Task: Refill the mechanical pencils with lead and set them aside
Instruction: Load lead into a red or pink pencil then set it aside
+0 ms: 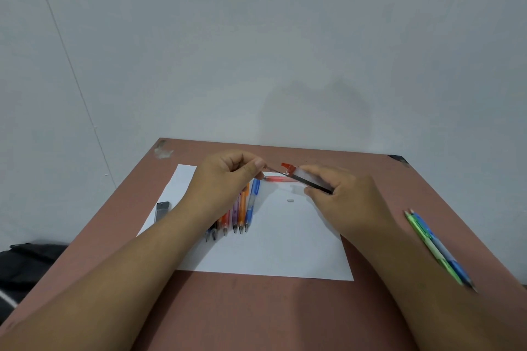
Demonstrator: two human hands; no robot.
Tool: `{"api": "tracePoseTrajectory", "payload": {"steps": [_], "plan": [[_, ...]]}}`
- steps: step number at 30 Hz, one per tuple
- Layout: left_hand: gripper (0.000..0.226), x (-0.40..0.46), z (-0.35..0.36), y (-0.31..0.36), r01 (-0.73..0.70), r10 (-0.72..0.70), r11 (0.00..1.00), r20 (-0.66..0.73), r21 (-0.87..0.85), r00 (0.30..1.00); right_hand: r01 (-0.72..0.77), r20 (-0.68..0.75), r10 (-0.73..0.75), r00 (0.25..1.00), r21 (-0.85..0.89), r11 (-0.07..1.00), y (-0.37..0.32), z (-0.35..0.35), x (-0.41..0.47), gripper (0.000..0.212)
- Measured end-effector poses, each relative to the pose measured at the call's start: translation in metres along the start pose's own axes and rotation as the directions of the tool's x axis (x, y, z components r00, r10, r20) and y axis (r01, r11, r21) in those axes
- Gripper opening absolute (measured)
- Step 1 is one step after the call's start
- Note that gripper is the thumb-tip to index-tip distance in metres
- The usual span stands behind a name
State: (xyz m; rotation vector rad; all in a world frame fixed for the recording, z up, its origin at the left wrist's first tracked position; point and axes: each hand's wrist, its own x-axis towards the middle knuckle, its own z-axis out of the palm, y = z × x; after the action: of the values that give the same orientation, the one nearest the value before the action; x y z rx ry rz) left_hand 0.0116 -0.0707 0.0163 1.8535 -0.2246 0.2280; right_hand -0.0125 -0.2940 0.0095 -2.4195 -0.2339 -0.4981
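My right hand (348, 199) grips a clear lead case (306, 179) with a red flip cap, tilted up to the left above the white paper (285, 251). My left hand (228, 177) pinches a thin lead (273, 170) at the case's mouth between thumb and forefinger. A red mechanical pencil (278, 179) lies on the paper just behind the case, partly hidden by it. A tiny white eraser piece (290, 200) lies near it. A row of several coloured mechanical pencils (242, 208) lies under my left wrist, tips toward me.
A grey lead case (162, 210) lies at the paper's left edge. A green and a blue pencil (427, 239) lie side by side on the brown table (256, 308) at the right. A black bag (25, 262) sits off the table's left side. The wall stands close behind.
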Motion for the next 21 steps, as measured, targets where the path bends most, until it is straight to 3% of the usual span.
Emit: {"api": "tracePoseTrajectory", "payload": {"steps": [16,21], "plan": [[0.01,-0.0007,0.0014,-0.0017,-0.014,0.015,1.0,-0.02,0.027,1.0,-0.023,0.008,0.023,1.0,0.009,1.0,-0.0002,0.0004,0.0003,0.038],[0.012,0.0007,0.0011,0.0007,0.028,-0.03,0.998,-0.034,-0.053,0.999,-0.038,0.008,0.038,0.999,0.046,0.998,-0.0016,-0.001,-0.0004,0.033]]}}
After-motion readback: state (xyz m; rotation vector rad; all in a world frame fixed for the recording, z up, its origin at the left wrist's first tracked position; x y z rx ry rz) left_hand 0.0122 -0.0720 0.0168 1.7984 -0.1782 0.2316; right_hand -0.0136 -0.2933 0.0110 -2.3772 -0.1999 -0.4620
